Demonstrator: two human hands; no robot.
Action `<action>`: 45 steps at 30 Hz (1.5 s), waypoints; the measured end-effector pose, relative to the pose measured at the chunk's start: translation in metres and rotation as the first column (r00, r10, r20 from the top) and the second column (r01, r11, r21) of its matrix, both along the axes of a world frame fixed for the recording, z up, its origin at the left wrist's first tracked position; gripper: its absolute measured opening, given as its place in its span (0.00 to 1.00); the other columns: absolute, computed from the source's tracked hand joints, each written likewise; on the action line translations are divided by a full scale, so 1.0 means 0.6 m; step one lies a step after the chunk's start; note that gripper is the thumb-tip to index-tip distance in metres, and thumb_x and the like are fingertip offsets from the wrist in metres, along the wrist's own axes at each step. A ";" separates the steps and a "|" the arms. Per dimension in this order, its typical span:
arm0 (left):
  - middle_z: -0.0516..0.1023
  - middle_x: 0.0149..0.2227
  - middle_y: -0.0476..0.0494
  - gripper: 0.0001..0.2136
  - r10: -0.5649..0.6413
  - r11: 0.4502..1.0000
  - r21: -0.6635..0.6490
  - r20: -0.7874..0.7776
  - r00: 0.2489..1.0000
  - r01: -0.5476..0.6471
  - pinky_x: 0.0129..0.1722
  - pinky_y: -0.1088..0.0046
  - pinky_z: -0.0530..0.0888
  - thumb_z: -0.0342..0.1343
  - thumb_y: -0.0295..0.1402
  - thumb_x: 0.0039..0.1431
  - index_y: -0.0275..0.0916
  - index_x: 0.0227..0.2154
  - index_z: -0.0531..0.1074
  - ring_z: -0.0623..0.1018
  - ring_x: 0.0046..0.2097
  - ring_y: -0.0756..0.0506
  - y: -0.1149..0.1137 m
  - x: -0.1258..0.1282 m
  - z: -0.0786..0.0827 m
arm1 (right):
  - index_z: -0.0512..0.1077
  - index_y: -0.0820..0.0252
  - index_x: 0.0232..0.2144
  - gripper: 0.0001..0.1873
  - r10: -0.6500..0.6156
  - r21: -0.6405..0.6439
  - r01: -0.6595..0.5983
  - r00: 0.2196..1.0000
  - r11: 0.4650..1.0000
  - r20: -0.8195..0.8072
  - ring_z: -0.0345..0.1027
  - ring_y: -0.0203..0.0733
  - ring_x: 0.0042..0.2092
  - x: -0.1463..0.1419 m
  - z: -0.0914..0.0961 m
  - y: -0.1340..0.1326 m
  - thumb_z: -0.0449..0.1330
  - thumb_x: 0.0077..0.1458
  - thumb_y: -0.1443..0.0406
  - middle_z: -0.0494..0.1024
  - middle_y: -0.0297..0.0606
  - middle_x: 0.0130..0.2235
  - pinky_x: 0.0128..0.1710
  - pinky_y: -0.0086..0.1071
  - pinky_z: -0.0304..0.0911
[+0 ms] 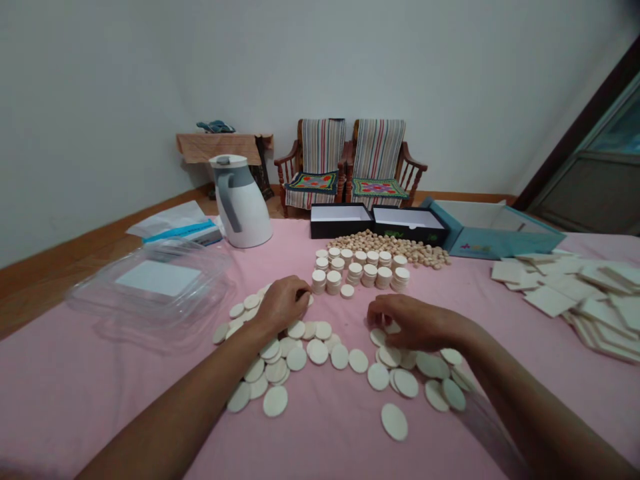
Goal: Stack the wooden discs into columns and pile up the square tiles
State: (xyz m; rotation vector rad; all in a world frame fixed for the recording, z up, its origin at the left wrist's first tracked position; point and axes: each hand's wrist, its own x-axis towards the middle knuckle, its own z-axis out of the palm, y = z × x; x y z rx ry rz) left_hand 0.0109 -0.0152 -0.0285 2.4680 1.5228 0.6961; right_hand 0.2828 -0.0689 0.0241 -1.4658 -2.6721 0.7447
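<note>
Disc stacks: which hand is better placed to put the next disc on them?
Probably the left. The left hand has its fingertips almost at the nearest stack, with loose discs under it. The right hand lies on discs nearer the person, farther from the stacks.

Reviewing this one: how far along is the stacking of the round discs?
Done: about a dozen neat stacks stand in two rows in front of the beads. In hand: the left hand is curled at the loose pile's far edge, beside the stacks; the right hand lies fingers-down on other discs. Left: dozens of loose discs lie scattered on the pink cloth.
</note>
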 end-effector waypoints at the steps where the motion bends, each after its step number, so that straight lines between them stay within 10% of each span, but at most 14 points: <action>1: 0.78 0.34 0.45 0.09 0.003 1.000 -0.002 -0.003 1.000 -0.003 0.36 0.74 0.69 0.51 0.28 0.53 0.38 0.31 0.77 0.75 0.36 0.47 0.000 0.000 0.000 | 0.71 0.58 0.38 0.17 0.027 0.018 -0.027 1.000 0.999 0.013 0.65 0.40 0.39 -0.002 -0.002 -0.004 0.57 0.42 0.72 0.73 0.39 0.40 0.36 0.30 0.58; 12: 0.78 0.34 0.46 0.09 0.004 1.000 -0.006 -0.007 1.000 -0.004 0.37 0.75 0.69 0.51 0.28 0.54 0.39 0.32 0.77 0.75 0.36 0.47 -0.002 -0.001 0.003 | 0.66 0.59 0.37 0.18 0.123 0.157 -0.138 0.987 0.978 0.100 0.63 0.40 0.38 -0.024 -0.020 -0.012 0.56 0.40 0.75 0.69 0.39 0.38 0.35 0.31 0.55; 18: 0.78 0.34 0.45 0.09 0.007 1.000 -0.007 -0.009 1.000 -0.007 0.37 0.75 0.69 0.51 0.28 0.53 0.39 0.32 0.77 0.75 0.36 0.47 -0.003 0.000 0.005 | 0.66 0.63 0.37 0.11 -0.089 0.290 0.102 0.994 0.952 -0.057 0.62 0.41 0.38 -0.049 -0.034 0.004 0.56 0.48 0.68 0.69 0.45 0.41 0.36 0.32 0.55; 27: 0.78 0.33 0.45 0.09 0.011 1.000 -0.018 -0.009 1.000 -0.011 0.37 0.74 0.69 0.52 0.28 0.53 0.38 0.32 0.77 0.75 0.36 0.47 -0.002 0.001 0.003 | 0.70 0.62 0.33 0.10 -0.083 0.232 0.111 0.989 0.966 -0.126 0.61 0.38 0.34 -0.044 -0.051 0.019 0.55 0.45 0.72 0.70 0.39 0.34 0.32 0.29 0.53; 34: 0.78 0.34 0.45 0.09 0.010 1.000 -0.011 -0.004 1.000 -0.010 0.37 0.75 0.69 0.52 0.28 0.53 0.39 0.32 0.77 0.75 0.36 0.47 -0.002 0.000 0.003 | 0.66 0.61 0.36 0.10 -0.280 0.387 0.320 0.947 0.865 -0.156 0.62 0.38 0.33 -0.063 -0.036 0.040 0.56 0.50 0.64 0.73 0.40 0.34 0.30 0.29 0.49; 45: 0.78 0.35 0.46 0.10 0.007 1.000 -0.018 0.017 1.000 -0.007 0.37 0.75 0.69 0.52 0.28 0.53 0.40 0.33 0.78 0.75 0.37 0.47 -0.003 0.000 0.001 | 0.66 0.61 0.36 0.08 -0.287 0.420 0.282 0.957 0.863 -0.052 0.61 0.37 0.28 -0.087 -0.046 0.056 0.54 0.52 0.66 0.74 0.38 0.29 0.26 0.30 0.41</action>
